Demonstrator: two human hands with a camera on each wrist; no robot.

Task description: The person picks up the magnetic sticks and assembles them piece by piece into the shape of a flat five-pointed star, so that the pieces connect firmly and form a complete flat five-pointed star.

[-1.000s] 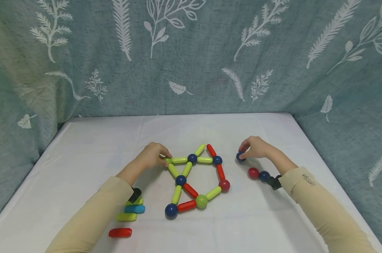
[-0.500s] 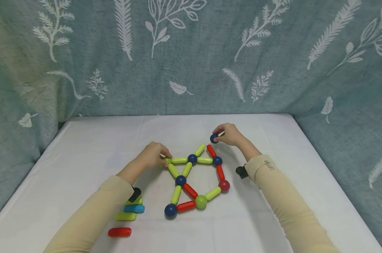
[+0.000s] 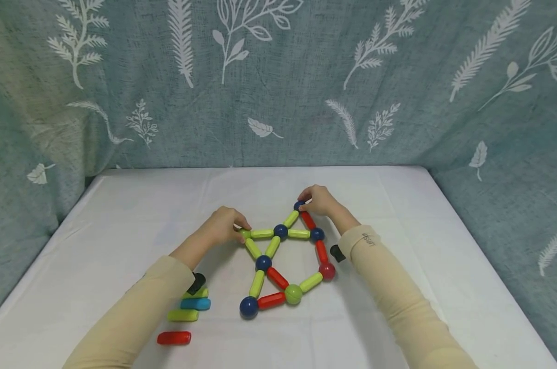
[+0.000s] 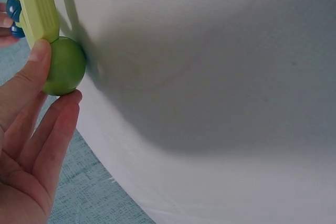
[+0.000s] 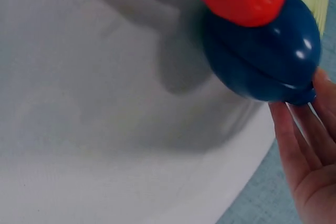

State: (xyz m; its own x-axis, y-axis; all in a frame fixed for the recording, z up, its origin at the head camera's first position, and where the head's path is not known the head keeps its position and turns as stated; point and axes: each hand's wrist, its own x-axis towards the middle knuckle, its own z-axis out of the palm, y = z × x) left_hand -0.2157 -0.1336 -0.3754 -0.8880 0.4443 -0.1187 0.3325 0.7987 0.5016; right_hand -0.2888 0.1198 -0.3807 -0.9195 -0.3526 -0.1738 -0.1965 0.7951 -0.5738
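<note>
On the table lies a flat figure of magnetic rods and balls. My left hand (image 3: 220, 225) pinches the green ball (image 4: 67, 66) at its left corner, thumb on one side and fingertips on the other; a yellow-green rod (image 4: 39, 6) meets that ball. At the figure's far point, my right hand (image 3: 321, 200) holds a blue ball (image 5: 257, 56) by its fingertips. The end of a red rod (image 3: 308, 221) is against this ball, and a yellow-green rod (image 3: 291, 219) reaches it from the other side. More blue balls (image 3: 263, 263) join the figure's other rods.
Left of the figure, beside the left sleeve, lie loose rods: a red one (image 3: 174, 338), a blue one (image 3: 195, 304) and yellow-green ones (image 3: 183, 315). A large blue ball (image 3: 249, 307) forms the near corner. Behind the table hangs a leaf-patterned curtain (image 3: 278, 102).
My right hand has carried the blue ball leftward from the right side to the two rod ends. Its sleeve now covers where a red and a blue ball lay. The left hand stays put.
</note>
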